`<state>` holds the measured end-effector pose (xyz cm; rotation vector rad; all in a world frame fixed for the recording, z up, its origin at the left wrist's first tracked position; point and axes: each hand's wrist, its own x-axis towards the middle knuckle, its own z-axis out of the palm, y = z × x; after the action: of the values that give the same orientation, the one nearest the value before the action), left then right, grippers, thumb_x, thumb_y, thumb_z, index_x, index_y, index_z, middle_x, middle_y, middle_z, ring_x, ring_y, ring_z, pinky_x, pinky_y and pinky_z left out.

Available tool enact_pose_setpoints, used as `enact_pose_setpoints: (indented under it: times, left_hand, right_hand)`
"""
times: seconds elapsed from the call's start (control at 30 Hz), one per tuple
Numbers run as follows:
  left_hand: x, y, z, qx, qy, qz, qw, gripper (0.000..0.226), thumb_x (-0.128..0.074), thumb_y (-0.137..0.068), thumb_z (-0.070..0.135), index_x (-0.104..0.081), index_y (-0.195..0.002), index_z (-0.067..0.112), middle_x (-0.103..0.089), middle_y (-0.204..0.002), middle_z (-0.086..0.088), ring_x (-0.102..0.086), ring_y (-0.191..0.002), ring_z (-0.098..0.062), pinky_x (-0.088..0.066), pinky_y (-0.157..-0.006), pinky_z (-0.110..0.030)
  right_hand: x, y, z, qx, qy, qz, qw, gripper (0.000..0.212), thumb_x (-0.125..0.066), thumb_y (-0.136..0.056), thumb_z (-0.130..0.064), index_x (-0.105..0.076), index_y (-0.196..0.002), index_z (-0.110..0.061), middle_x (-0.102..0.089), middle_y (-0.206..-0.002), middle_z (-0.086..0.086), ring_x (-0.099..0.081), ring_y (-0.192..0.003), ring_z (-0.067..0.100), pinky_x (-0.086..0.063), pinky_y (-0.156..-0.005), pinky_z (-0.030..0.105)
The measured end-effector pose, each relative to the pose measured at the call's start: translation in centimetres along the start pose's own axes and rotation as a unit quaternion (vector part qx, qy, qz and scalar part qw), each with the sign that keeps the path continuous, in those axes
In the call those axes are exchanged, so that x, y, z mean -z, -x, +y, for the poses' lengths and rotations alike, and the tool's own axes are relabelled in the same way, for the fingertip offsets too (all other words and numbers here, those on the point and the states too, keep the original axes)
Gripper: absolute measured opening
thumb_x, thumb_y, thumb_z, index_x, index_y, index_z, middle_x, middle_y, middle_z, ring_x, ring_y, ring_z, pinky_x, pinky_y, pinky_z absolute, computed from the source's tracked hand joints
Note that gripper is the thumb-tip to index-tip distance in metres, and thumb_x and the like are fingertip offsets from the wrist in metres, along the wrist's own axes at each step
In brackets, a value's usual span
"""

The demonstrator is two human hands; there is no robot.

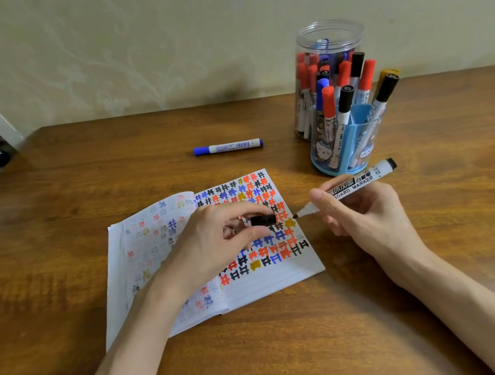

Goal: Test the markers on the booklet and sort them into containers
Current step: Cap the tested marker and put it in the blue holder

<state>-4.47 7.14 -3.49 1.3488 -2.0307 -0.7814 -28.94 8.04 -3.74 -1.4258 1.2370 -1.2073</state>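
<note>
The left grip [212, 242] pinches one black cap [263, 220]. The right grip [361, 210] is clamped on one uncapped black board marker [360, 183], its tip at the right edge of the one open booklet [271, 281]. Best to test on the bare lines lower down. Beyond lie one blue marker [228, 147] and two containers, a blue holder [348, 150] and a clear jar [329, 39].

Brown wooden table [44, 195] against pale damask-patterned wall [117, 45]; soft even light.

Uncapped black marker [351, 186] tilted, tip at hash-marked page of open booklet [271, 281]; its cap [263, 220] apart. Capped blue marker [228, 147] lay flat beyond. Upright markers [329, 105] filled clear jar [329, 39] and blue holder [343, 160].
</note>
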Motion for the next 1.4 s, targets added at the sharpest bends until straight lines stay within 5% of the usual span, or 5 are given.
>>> enact_pose_setpoints:
  times: [0.17,0.57,0.83,1.23,1.4]
  left_hand:
    - [0.0,0.2,0.0,0.021,0.057,-0.002,0.998,0.024,-0.079,-0.087,0.024,-0.075,-0.11,0.032,-0.074,-0.098,0.022,-0.075,-0.074,-0.01,-0.062,-0.076,-0.024]
    - [0.0,0.2,0.5,0.004,0.045,0.004,0.999,0.026,-0.074,-0.089,0.03,-0.072,-0.114,0.037,-0.072,-0.106,0.022,-0.068,-0.099,0.006,-0.054,-0.085,-0.012]
    - [-0.5,0.3,1.2,-0.03,0.087,0.05,0.995,0.036,-0.071,-0.092,0.008,-0.068,-0.112,0.038,-0.076,-0.091,0.018,-0.075,-0.079,-0.005,-0.055,-0.074,-0.012]
    - [-1.6,-0.2,1.1,-0.05,0.056,0.07,0.995,0.032,-0.069,-0.096,0.005,-0.072,-0.122,0.023,-0.074,-0.079,0.007,-0.069,-0.069,-0.014,-0.056,-0.065,-0.021]
    - [-1.5,-0.1,0.9,-0.024,0.068,0.046,0.996,0.03,-0.068,-0.097,0.008,-0.073,-0.124,0.02,-0.074,-0.078,0.006,-0.068,-0.069,-0.016,-0.056,-0.065,-0.022]
  right_hand:
    - [-0.5,0.1,-0.1,-0.001,-0.05,-0.038,0.998,0.019,-0.078,-0.092,-0.026,-0.071,-0.099,-0.01,-0.072,-0.075,0.004,-0.066,-0.067,0.016,-0.053,-0.061,0.022]
    - [-1.0,0.3,-0.3,-0.002,-0.085,-0.103,0.991,0.024,-0.07,-0.093,-0.027,-0.077,-0.108,-0.008,-0.079,-0.089,0.011,-0.073,-0.077,0.018,-0.06,-0.073,0.034]
    - [-1.2,0.7,-0.1,0.023,-0.084,-0.078,0.993,0.021,-0.069,-0.094,-0.026,-0.08,-0.108,-0.015,-0.079,-0.088,0.012,-0.077,-0.088,0.035,-0.064,-0.088,0.042]
    - [-1.5,0.9,0.2,0.039,-0.086,-0.05,0.994,0.019,-0.069,-0.095,-0.021,-0.08,-0.106,-0.009,-0.076,-0.079,0.006,-0.072,-0.077,0.016,-0.063,-0.082,0.03]
    - [-1.1,0.9,0.1,0.026,-0.082,-0.064,0.994,0.02,-0.068,-0.095,-0.022,-0.08,-0.106,-0.011,-0.078,-0.084,0.011,-0.076,-0.09,0.033,-0.064,-0.088,0.038]
